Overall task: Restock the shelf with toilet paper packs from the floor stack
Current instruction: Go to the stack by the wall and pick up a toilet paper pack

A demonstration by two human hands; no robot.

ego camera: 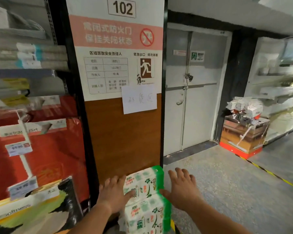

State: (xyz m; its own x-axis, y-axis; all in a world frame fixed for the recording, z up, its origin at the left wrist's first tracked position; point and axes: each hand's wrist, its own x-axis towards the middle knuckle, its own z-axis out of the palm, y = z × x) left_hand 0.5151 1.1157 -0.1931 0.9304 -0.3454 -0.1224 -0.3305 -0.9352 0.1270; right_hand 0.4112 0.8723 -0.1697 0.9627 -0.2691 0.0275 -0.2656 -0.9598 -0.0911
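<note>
Toilet paper packs: a stack of white packs with green print and green edges, at the bottom centre of the frame, standing on the floor against the foot of a brown panel.
Left hand: lies at the left side of the stack, fingers straight and spread, thumb resting on the front face of the upper pack; nothing is gripped.
Right hand: lies at the right side of the stack, fingers straight and spread, thumb at the green edge of the pack; whether the palm touches the pack cannot be told.
Brown panel: centre of the frame, under a white and pink notice numbered 102, with a handwritten paper sheet stuck across the join.
Shelf: left of the frame, blurred, holding red packs with price tags; a green, white and black pack sits at the lower left.
Grey double door: right of centre, closed.
Carton stack: right of the frame, on the floor beside a second shelf unit.
</note>
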